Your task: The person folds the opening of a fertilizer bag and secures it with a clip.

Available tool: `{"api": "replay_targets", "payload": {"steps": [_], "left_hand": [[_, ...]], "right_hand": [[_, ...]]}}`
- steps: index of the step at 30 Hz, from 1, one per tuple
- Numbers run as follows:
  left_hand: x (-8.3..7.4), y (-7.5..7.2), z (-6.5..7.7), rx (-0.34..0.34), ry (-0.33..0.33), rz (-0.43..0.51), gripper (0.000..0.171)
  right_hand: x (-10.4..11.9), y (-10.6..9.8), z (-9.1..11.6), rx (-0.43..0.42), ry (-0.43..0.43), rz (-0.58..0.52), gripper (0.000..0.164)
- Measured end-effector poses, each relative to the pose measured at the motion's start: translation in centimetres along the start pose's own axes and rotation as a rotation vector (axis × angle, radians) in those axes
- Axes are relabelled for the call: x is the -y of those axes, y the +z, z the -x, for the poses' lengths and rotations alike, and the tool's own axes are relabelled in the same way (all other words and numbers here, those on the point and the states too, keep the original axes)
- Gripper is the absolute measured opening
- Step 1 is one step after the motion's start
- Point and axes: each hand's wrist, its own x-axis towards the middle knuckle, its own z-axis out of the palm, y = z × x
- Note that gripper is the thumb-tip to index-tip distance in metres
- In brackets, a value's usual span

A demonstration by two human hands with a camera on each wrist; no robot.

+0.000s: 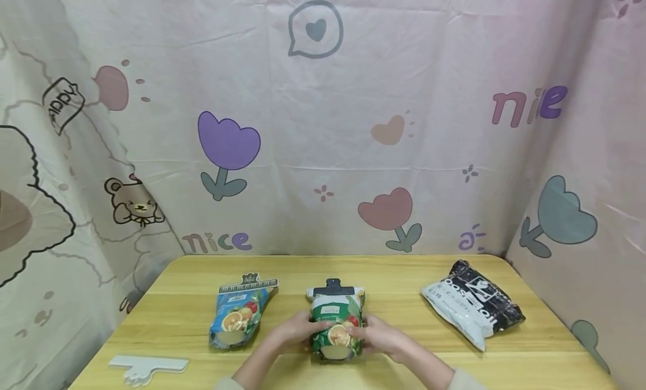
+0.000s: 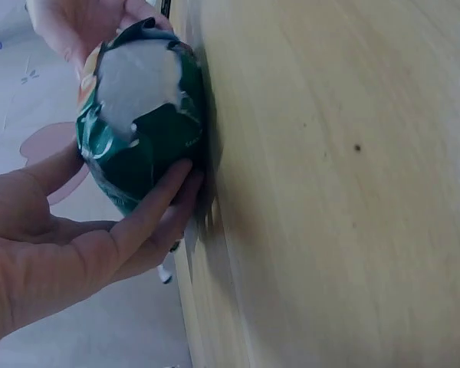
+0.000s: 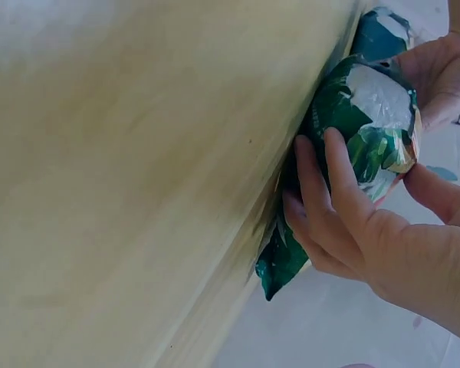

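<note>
A green bag (image 1: 337,336) with fruit pictures lies in the middle of the wooden table, a black clip (image 1: 333,289) across its far end. From the left side my left hand (image 1: 298,329) grips it, thumb on top and fingers low along its side. My right hand (image 1: 382,337) holds the opposite side the same way. Both wrist views show the bag's crumpled near end, where a pale patch (image 2: 138,80) faces the camera. In the right wrist view, fingertips (image 3: 333,142) curl against the green wrapper.
To the left lies a blue bag (image 1: 234,318) with a piano-key clip (image 1: 248,286) along its top. A white clip (image 1: 148,365) rests near the table's front left. On the right is a black and white bag (image 1: 471,303). A patterned curtain (image 1: 323,126) hangs behind the table.
</note>
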Motion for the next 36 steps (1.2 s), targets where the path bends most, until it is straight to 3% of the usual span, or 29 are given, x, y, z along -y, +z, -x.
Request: {"api": "replay_targets", "payload": {"steps": [3,6,14,20,23,26,28,30,32,34,36], "left_hand": [[-0.2,0.2,-0.2,-0.030,-0.012,-0.083,0.031],[-0.4,0.5,-0.7,-0.040,-0.012,-0.104,0.031],[-0.7,1.1,-2.0,-0.057,-0.014,-0.114,0.038],[-0.7,1.3,-2.2,-0.056,0.001,-0.056,0.037],[-0.9,1.5,-2.3,-0.130,0.031,-0.180,0.044],[-1.7,2.3,-2.4,-0.303,0.045,-0.353,0.060],[-2.7,3.1,-2.5,-0.422,0.062,-0.409,0.070],[-4.1,4.1,-2.7,-0.500,0.094,-0.393,0.074],[-5.6,5.1,-3.0,-0.516,0.140,-0.326,0.071],[-7.0,6.2,-3.5,-0.477,0.182,-0.195,0.068],[-8.2,7.5,-4.3,-0.396,0.194,-0.003,0.064]], "right_hand": [[-0.1,-0.4,-0.1,-0.011,0.027,0.011,0.053],[-0.2,-1.1,-0.1,-0.018,0.038,0.015,0.057],[-0.4,-2.3,-0.4,-0.062,0.037,0.020,0.060],[-0.4,-2.5,-0.1,-0.091,0.024,0.043,0.067],[-0.5,-2.8,0.2,-0.110,0.015,0.084,0.069],[-0.5,-3.6,1.0,-0.111,-0.001,0.130,0.066],[-0.3,-4.4,1.7,-0.112,-0.029,0.160,0.063],[-0.2,-5.6,2.4,-0.111,-0.073,0.179,0.059],[0.2,-7.1,3.3,-0.123,-0.120,0.192,0.056],[0.6,-8.8,4.2,-0.158,-0.156,0.209,0.053],[1.1,-10.6,5.3,-0.229,-0.171,0.224,0.050]]}}
